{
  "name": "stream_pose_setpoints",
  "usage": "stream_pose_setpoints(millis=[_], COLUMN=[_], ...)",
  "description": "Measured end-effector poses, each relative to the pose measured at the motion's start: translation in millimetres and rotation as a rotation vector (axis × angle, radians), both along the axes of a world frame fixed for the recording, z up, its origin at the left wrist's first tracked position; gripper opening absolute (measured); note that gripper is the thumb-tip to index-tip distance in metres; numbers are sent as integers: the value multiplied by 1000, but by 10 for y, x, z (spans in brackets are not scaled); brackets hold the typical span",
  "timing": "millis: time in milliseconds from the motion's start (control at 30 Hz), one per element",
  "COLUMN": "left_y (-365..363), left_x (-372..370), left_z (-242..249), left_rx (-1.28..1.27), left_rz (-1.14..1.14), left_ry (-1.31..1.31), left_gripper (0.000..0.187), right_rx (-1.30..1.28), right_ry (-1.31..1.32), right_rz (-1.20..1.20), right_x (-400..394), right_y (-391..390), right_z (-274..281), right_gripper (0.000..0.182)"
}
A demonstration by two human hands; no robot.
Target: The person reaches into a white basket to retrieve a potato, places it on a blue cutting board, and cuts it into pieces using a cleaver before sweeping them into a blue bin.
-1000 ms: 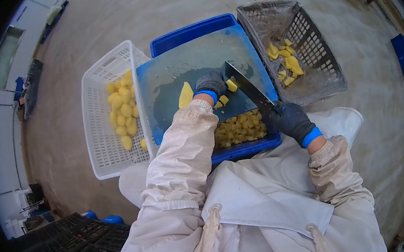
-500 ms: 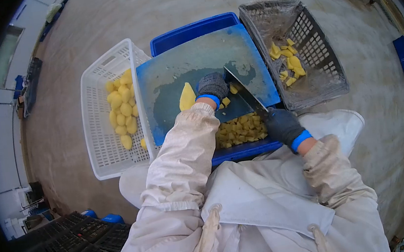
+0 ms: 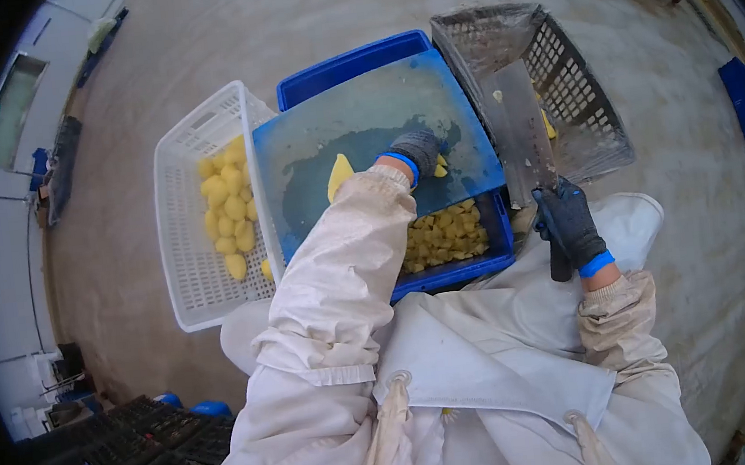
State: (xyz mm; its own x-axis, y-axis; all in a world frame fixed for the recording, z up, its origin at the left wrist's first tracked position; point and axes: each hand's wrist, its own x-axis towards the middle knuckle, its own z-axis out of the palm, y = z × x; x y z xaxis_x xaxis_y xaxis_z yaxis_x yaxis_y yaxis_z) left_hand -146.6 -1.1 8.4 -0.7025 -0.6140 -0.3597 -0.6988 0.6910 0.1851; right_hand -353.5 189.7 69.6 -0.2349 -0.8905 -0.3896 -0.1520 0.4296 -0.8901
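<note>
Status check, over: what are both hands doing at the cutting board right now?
Right hand gripping cleaver, blade raised off the board. Left hand on potato pieces. Potato half lies beside it. Nothing in the way.

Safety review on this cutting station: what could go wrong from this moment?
1. The right hand holds the cleaver lifted flat-side up over the dark basket, while the left hand rests on potato pieces on the blue cutting board; a hasty chop could catch the fingers.
2. The board looks wet, so the potato half might slide.
3. The board bridges the blue crate; it may shift under a blow.
</note>
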Motion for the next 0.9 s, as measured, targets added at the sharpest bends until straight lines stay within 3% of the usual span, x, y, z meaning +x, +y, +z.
stream_pose_setpoints(millis=[267, 333, 433, 500, 600, 633, 700, 767, 900], left_y=[812, 1066, 914, 747, 459, 405, 420, 460, 608], left_x=[-113, -31, 262, 554, 785, 795, 797, 796, 882], left_z=[-107, 163, 297, 283, 103, 89, 64, 56, -160], left_rx=[74, 182, 52, -175, -43, 143, 158, 175, -35], left_rz=[-8, 51, 207, 208, 142, 193, 219, 245, 286], left_ry=[58, 159, 114, 180, 25, 39, 56, 73, 269], left_gripper=[35, 34, 42, 55, 65, 60, 60, 59, 54], right_rx=[-28, -59, -62, -47, -42, -32, -26, -168, -140], right_ry=[-5, -8, -9, -11, -39, -29, -17, 208, 148], right_rz=[7, 15, 26, 29, 25, 34, 42, 241, 306], right_x=[51, 26, 38, 59, 114, 118, 107, 84, 219], right_y=[-45, -45, -25, -33, -45, -46, -56, -36, -2], right_z=[17, -46, -40, -12, -15, -57, -136, -201, -89], right_gripper=[13, 15, 17, 17, 18, 19, 21, 26, 30])
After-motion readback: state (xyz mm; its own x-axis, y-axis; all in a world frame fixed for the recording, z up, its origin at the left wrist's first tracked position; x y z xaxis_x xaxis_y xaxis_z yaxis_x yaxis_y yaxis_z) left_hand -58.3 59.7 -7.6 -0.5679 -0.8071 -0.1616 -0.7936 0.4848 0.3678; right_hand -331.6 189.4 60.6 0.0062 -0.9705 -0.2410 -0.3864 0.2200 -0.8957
